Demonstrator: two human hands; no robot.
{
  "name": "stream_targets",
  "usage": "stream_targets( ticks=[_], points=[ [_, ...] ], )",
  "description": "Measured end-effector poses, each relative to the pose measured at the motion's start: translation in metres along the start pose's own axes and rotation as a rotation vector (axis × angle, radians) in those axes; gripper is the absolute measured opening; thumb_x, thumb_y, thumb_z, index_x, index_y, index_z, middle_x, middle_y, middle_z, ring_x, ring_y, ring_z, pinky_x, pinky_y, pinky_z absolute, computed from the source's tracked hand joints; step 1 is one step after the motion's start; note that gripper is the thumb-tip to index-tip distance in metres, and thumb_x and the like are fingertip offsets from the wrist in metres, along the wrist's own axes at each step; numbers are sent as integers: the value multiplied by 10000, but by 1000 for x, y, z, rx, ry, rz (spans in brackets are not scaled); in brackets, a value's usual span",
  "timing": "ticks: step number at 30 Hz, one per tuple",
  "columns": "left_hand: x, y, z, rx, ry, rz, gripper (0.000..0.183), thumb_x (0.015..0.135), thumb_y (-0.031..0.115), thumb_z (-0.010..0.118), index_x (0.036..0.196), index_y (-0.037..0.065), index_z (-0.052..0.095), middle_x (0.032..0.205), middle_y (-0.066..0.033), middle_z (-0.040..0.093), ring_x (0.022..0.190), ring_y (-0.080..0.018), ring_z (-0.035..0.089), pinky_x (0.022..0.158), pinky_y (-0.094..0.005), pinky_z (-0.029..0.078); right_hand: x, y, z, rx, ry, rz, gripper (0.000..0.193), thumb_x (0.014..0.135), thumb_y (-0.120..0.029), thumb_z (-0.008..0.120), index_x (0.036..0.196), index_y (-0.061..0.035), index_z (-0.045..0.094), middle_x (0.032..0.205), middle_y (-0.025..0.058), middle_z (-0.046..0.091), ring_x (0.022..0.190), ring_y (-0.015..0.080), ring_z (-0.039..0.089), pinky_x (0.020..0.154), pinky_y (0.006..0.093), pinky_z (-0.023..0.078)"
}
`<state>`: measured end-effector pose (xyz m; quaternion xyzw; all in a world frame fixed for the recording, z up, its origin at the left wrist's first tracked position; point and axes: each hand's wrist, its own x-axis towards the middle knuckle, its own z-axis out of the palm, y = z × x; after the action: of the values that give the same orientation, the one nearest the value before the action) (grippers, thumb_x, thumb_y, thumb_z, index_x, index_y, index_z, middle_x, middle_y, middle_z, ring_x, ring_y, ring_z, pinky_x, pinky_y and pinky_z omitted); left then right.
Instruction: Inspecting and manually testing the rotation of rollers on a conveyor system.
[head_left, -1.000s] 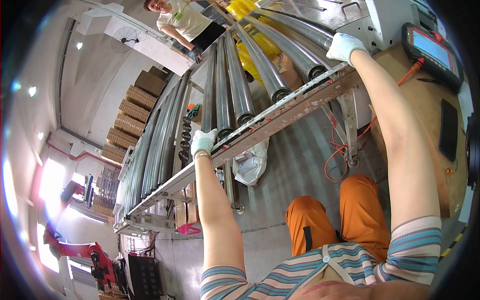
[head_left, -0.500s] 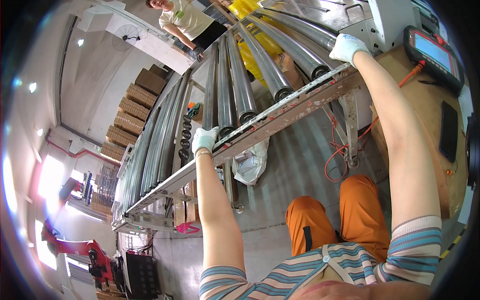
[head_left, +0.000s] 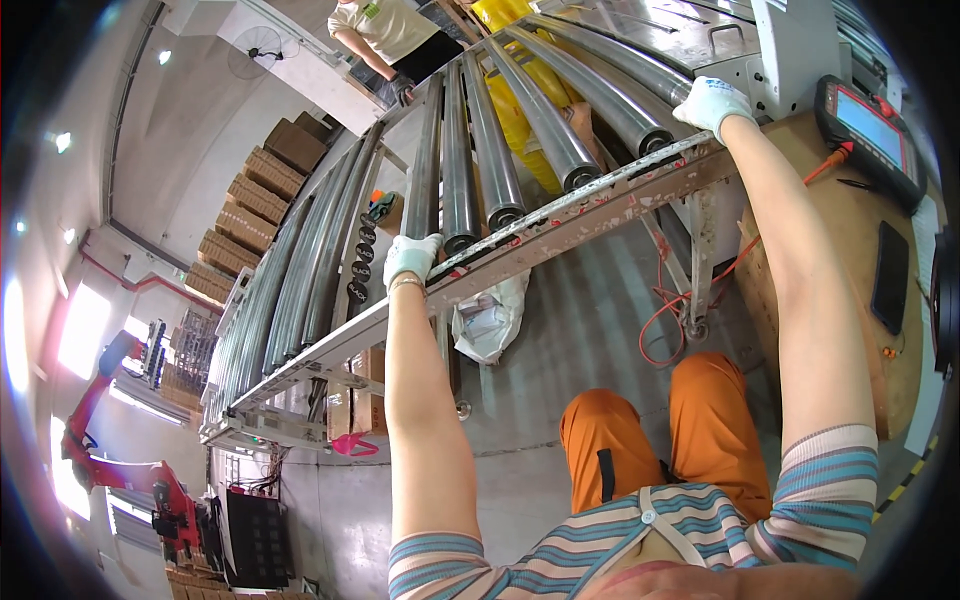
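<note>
A roller conveyor with dark metal rollers (head_left: pixel 492 145) runs across in front of me, and its near side is a scuffed, paint-chipped rail (head_left: pixel 585 212). My left hand (head_left: pixel 411 262), in a white glove, is closed over this rail beside a roller's end. Farther right, my right hand (head_left: pixel 716 104), gloved in white too, is closed at the rail's right end, next to the last roller's tip. The undersides of both hands' fingers are hidden. Both arms are stretched forward.
A person (head_left: pixel 395 40) stands at the conveyor's far side, a dark-gloved hand on it. At right, a tabletop (head_left: pixel 835 270) bears a handheld control pendant (head_left: pixel 868 140) and black phone (head_left: pixel 889 275). An orange cable (head_left: pixel 648 335) hangs below. A red robot arm (head_left: pixel 120 470) stands left.
My view has shifted slightly, so the conveyor's left part and the robot arm sit farther left. Both hands stay on the rail. The person across has moved slightly higher in view.
</note>
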<state>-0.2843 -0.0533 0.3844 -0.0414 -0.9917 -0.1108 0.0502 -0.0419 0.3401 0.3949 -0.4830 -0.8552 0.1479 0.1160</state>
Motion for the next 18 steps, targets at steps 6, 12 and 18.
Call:
stream_targets(
  ticks=[6, 12, 18],
  points=[
    [2, -2, 2, 16, 13, 26, 719, 698, 529, 683, 1166, -15, 628, 1224, -223, 618, 1138, -337, 602, 967, -394, 470, 3, 2, 2, -2, 0, -35, 497, 732, -328, 648, 1172, -97, 670, 1200, 144, 653, 1111, 313, 628, 925, 423, 492],
    [5, -3, 6, 45, 56, 27, 723, 760, 574, 624, 1204, 4, 601, 1243, -215, 607, 1160, -338, 589, 973, -422, 460, -1, 3, 5, 9, 144, -45, 486, 760, -364, 649, 1158, -87, 674, 1175, 140, 663, 1090, 306, 639, 911, 422, 505],
    [0, 0, 9, 131, 183, 92, 715, 818, 589, 567, 1283, 48, 512, 1270, -197, 563, 1189, -355, 550, 965, -481, 454, -6, 3, 3, 41, 194, -47, 484, 798, -402, 642, 1158, -78, 667, 1177, 152, 657, 1088, 302, 639, 894, 411, 523]
  ],
)
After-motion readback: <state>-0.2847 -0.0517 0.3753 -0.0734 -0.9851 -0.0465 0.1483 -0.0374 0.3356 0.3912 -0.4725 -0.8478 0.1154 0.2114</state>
